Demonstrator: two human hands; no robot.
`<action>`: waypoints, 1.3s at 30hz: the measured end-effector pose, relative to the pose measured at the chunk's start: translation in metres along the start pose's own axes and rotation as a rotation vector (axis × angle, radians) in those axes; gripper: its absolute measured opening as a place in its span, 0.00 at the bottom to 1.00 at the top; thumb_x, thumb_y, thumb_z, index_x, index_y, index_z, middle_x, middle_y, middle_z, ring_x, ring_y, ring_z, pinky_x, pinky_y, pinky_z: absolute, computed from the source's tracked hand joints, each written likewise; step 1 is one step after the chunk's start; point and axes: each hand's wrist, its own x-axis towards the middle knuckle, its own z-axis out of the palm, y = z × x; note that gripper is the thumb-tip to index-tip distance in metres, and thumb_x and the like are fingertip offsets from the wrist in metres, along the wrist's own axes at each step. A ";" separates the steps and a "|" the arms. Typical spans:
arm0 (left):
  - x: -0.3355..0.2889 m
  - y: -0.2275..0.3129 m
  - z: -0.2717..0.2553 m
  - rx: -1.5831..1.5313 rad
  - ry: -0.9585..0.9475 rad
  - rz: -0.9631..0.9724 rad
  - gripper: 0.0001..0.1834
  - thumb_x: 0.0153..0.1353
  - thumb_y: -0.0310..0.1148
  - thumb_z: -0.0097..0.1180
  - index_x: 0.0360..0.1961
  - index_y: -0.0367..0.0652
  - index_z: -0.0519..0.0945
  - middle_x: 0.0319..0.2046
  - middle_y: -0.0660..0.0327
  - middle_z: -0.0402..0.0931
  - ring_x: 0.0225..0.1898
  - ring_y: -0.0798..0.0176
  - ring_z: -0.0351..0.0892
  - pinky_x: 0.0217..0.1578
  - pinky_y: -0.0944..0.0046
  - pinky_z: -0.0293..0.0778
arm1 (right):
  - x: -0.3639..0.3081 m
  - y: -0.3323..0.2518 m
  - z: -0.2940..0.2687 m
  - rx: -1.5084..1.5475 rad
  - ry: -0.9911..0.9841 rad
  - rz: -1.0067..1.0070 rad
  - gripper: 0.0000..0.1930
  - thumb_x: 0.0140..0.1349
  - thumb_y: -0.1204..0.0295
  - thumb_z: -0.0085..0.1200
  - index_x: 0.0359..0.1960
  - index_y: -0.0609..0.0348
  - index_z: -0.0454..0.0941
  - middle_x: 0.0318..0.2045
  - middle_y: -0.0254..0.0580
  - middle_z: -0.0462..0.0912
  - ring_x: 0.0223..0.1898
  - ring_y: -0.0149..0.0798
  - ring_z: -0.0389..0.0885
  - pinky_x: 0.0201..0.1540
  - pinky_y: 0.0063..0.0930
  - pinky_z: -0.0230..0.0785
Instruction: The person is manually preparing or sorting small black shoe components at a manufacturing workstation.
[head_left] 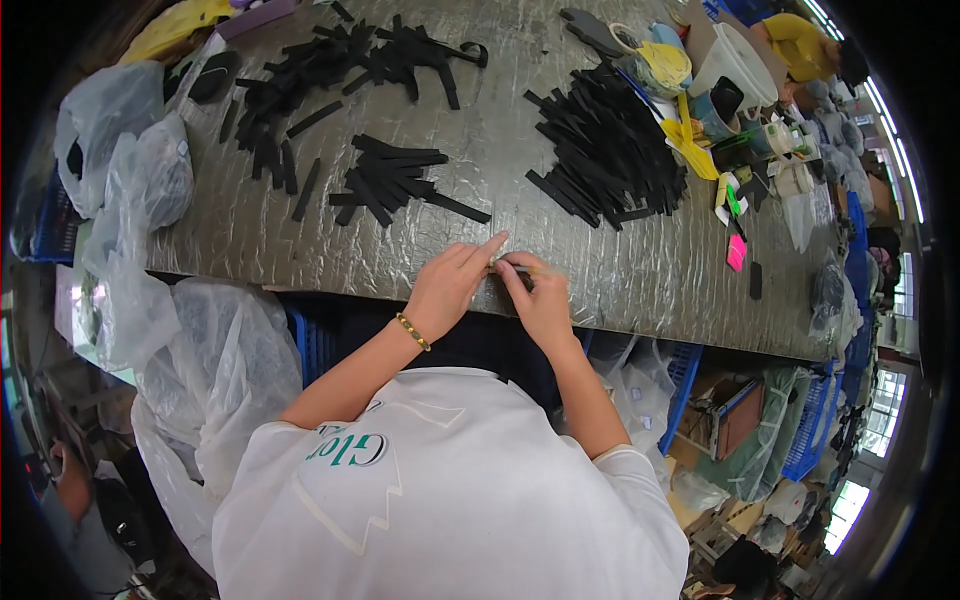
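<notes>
Both hands meet above the near edge of the table (pixel 480 140), close to its middle. The left hand (pixel 452 282) reaches in with its fingers stretched out and close together, pointing far and to the right. The right hand (pixel 540 300) is curled, its thumb and forefinger drawn together beside the left fingertips. Something small and thin seems to lie between the two hands, but it is too small to make out, so I cannot tell whether either hand is gripping it.

The black strips lie in three groups, all on the far side of the hands. Nearest is the small pile (pixel 392 178), a little to the left and farther in; one end strip (pixel 462 207) slants out of it toward the fingertips, near them but apart. The large stack (pixel 610 145) lies farther off to the right, its strips mostly side by side at a slant. The loose heap (pixel 320 65) spreads across the far left, well apart from both hands, with one single strip (pixel 308 190) on the near side of it.

To the right of the large stack, near the table's right end, are a bright pink piece (pixel 737 252) and a white bucket (pixel 738 65), the bucket farther away. A beaded bracelet (pixel 413 332) circles the left wrist.
</notes>
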 end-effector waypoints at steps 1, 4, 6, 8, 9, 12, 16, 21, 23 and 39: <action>0.000 0.000 0.000 -0.002 0.002 0.001 0.35 0.59 0.22 0.57 0.70 0.48 0.67 0.34 0.57 0.76 0.39 0.53 0.76 0.40 0.55 0.76 | 0.000 0.000 0.000 -0.025 -0.005 -0.035 0.07 0.67 0.76 0.56 0.39 0.69 0.81 0.32 0.48 0.84 0.33 0.43 0.84 0.38 0.29 0.75; -0.001 -0.002 0.001 -0.009 -0.013 -0.015 0.33 0.60 0.23 0.57 0.69 0.47 0.67 0.36 0.57 0.77 0.40 0.52 0.76 0.41 0.55 0.76 | 0.000 0.003 -0.005 -0.069 -0.040 -0.101 0.06 0.67 0.79 0.53 0.42 0.68 0.79 0.37 0.50 0.81 0.38 0.50 0.82 0.44 0.33 0.74; -0.001 -0.002 0.001 -0.022 0.001 -0.006 0.32 0.61 0.24 0.57 0.68 0.46 0.67 0.36 0.57 0.77 0.40 0.52 0.76 0.41 0.55 0.76 | 0.000 0.006 -0.014 -0.084 -0.071 -0.135 0.08 0.67 0.81 0.51 0.45 0.67 0.77 0.41 0.51 0.80 0.43 0.53 0.81 0.48 0.34 0.72; -0.001 -0.002 0.001 -0.029 -0.004 -0.010 0.31 0.61 0.24 0.57 0.67 0.45 0.68 0.36 0.57 0.77 0.40 0.52 0.76 0.42 0.55 0.76 | 0.003 0.007 -0.026 -0.278 -0.106 -0.206 0.12 0.64 0.83 0.50 0.49 0.64 0.75 0.48 0.51 0.75 0.50 0.55 0.76 0.54 0.37 0.69; -0.001 -0.001 0.001 -0.034 -0.010 -0.017 0.30 0.61 0.24 0.57 0.66 0.45 0.69 0.36 0.57 0.77 0.40 0.52 0.76 0.42 0.55 0.76 | 0.003 0.009 -0.030 -0.313 -0.136 -0.217 0.13 0.61 0.82 0.54 0.49 0.63 0.74 0.51 0.50 0.73 0.53 0.54 0.74 0.54 0.39 0.68; -0.002 -0.002 0.000 -0.032 -0.011 -0.015 0.28 0.60 0.24 0.58 0.64 0.44 0.70 0.36 0.56 0.77 0.41 0.52 0.76 0.42 0.55 0.75 | 0.006 0.005 -0.033 -0.358 -0.197 -0.205 0.13 0.60 0.81 0.57 0.47 0.62 0.74 0.50 0.48 0.74 0.51 0.54 0.74 0.54 0.40 0.68; 0.002 0.000 -0.006 -0.106 -0.018 -0.064 0.22 0.61 0.26 0.58 0.57 0.43 0.75 0.38 0.56 0.77 0.42 0.51 0.77 0.43 0.54 0.75 | 0.012 0.017 -0.034 -0.366 -0.206 -0.263 0.14 0.59 0.80 0.59 0.47 0.61 0.75 0.49 0.47 0.73 0.51 0.53 0.74 0.55 0.40 0.68; 0.002 -0.010 -0.035 -0.153 0.025 0.054 0.09 0.60 0.27 0.61 0.42 0.40 0.78 0.41 0.55 0.80 0.45 0.49 0.77 0.47 0.54 0.74 | 0.016 -0.004 -0.036 -0.250 -0.166 -0.294 0.14 0.58 0.80 0.61 0.46 0.61 0.75 0.48 0.47 0.74 0.50 0.53 0.74 0.54 0.39 0.68; 0.000 -0.013 -0.039 -0.148 0.036 0.056 0.09 0.59 0.27 0.61 0.41 0.39 0.79 0.41 0.55 0.80 0.45 0.49 0.78 0.47 0.55 0.74 | 0.013 -0.003 -0.030 -0.246 -0.127 -0.303 0.14 0.58 0.79 0.61 0.46 0.61 0.76 0.47 0.47 0.74 0.50 0.52 0.75 0.53 0.39 0.69; -0.012 -0.027 -0.062 -0.154 0.407 -0.169 0.08 0.60 0.23 0.62 0.41 0.38 0.82 0.40 0.53 0.82 0.42 0.50 0.83 0.44 0.59 0.77 | 0.048 0.017 0.004 -0.692 0.060 -0.577 0.12 0.56 0.73 0.62 0.42 0.59 0.78 0.39 0.41 0.78 0.42 0.45 0.77 0.45 0.38 0.68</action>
